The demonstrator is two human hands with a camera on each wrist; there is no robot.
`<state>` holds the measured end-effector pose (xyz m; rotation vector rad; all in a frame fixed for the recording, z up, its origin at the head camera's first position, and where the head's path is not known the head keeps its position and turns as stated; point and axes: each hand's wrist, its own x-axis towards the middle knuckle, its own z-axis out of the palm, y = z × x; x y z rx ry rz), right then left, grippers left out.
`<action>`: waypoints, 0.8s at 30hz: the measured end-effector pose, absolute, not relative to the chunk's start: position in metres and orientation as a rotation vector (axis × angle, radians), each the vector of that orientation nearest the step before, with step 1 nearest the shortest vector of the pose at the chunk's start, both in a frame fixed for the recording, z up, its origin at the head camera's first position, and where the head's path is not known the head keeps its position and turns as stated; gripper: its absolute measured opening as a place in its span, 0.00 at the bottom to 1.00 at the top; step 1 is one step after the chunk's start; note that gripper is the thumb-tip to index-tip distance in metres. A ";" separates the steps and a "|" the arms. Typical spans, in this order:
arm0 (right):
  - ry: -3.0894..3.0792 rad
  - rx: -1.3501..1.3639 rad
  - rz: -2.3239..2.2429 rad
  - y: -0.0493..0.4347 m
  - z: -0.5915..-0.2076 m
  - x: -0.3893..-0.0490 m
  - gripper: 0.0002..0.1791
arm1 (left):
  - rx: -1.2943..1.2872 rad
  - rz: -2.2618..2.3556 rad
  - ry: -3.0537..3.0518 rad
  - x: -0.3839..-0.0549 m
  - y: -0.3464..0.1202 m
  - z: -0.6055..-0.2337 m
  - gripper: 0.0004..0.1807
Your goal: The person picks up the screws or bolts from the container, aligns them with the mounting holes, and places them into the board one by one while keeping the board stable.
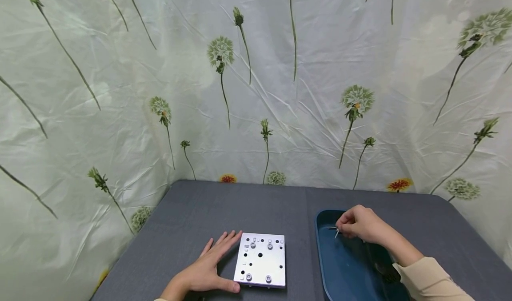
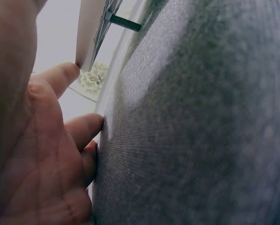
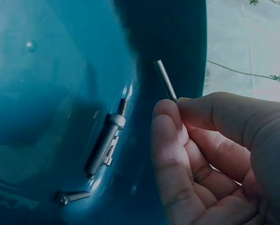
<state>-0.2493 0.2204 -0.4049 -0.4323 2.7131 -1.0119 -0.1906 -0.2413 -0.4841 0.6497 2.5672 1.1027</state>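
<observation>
A silver metal plate (image 1: 256, 265) with drilled holes lies on the table, several socket-head screws standing in it. Along its left side my left hand (image 1: 208, 267) is spread, fingers fairly straight, with thumb and index finger at the plate's corners. Seen from the left wrist, the index fingertip touches the plate's edge (image 2: 86, 40), and a threaded screw end (image 2: 126, 22) sticks out of its underside. Over the blue tray, my right hand (image 1: 362, 224) pinches a screw (image 3: 165, 80) between thumb and index finger. Its threaded shank points out; the fingers hide its head.
The blue tray (image 1: 342, 270) stands on the right of the grey table (image 1: 240, 203). Several loose screws (image 3: 105, 145) lie in it, one apart from the others (image 3: 72, 198). A flower-printed curtain (image 1: 260, 92) hangs behind and at the sides.
</observation>
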 end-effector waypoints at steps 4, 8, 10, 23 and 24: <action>2.694 -0.445 -1.019 0.217 -0.401 -0.252 0.08 | 0.672 1.101 2.560 -0.191 -0.243 -0.483 0.65; 2.705 -0.444 -1.016 0.212 -0.396 -0.253 0.08 | 0.681 1.100 2.555 -0.191 -0.244 -0.483 0.64; 2.711 -0.458 -1.022 0.208 -0.393 -0.253 0.08 | 0.678 1.100 2.547 -0.191 -0.244 -0.483 0.63; 2.672 -0.643 -1.038 0.167 -0.380 -0.256 0.07 | 0.685 1.125 2.537 -0.190 -0.244 -0.485 0.62; 2.672 -0.652 -1.031 0.162 -0.380 -0.256 0.07 | 0.687 1.125 2.539 -0.190 -0.244 -0.484 0.62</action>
